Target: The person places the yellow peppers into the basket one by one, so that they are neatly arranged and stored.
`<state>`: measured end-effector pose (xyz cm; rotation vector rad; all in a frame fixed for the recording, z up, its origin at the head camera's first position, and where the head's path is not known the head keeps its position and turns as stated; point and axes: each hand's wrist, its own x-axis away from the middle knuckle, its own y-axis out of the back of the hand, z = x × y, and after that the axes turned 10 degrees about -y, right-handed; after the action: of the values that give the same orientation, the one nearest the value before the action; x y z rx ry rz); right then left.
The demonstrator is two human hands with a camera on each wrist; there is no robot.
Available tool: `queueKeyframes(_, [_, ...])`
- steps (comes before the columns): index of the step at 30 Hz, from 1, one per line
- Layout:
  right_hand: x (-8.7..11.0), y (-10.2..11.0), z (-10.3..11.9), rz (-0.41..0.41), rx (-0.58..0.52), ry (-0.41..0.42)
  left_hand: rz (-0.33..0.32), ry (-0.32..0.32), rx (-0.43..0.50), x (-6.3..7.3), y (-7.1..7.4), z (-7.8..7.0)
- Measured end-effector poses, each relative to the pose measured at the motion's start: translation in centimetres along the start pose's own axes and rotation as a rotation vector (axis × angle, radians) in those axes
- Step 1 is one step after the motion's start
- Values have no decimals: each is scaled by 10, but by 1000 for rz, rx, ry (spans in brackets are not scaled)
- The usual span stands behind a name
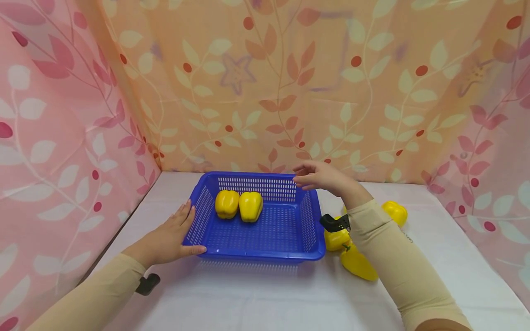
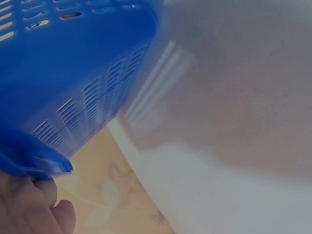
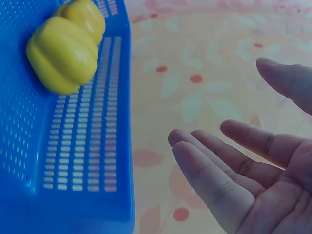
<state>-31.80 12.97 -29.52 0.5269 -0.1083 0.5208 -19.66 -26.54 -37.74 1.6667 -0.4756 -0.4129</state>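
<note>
A blue perforated basket (image 1: 252, 254) sits on the table with two yellow bell peppers (image 1: 227, 204) (image 1: 250, 207) in its left half. At its left side, my left hand (image 1: 171, 236) rests on the rim, fingers spread along the side and thumb at the front corner. In the left wrist view, its fingertips (image 2: 41, 209) lie right at the rim. My right hand (image 1: 320, 178) hovers by the basket's back right corner, holding nothing. The right wrist view shows its fingers (image 3: 214, 180) loosely extended and apart, beside the basket wall (image 3: 87, 161).
More yellow bell peppers (image 1: 336, 239) lie right of the basket, partly hidden by the right forearm. A longer yellow pepper (image 1: 358, 264) is in front of them, and another yellow pepper (image 1: 394, 213) lies farther right. Patterned cloth (image 1: 265, 92) hangs around the white table (image 1: 248, 299).
</note>
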Motion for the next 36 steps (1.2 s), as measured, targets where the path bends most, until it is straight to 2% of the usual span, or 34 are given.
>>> queueKeyframes(7, [18, 21, -16, -14, -10, -3, 3, -1, 1, 0, -1, 0])
queueKeyframes(18, [51, 56, -44, -72, 57, -39, -6, -4, 1, 0, 0, -1])
queueKeyframes(25, [70, 64, -65, -90, 106, -89, 2, -3, -3, -2, -1, 1])
queueKeyframes(36, [99, 69, -100, -47, 117, -201, -3, -12, -19, -2, -1, 2])
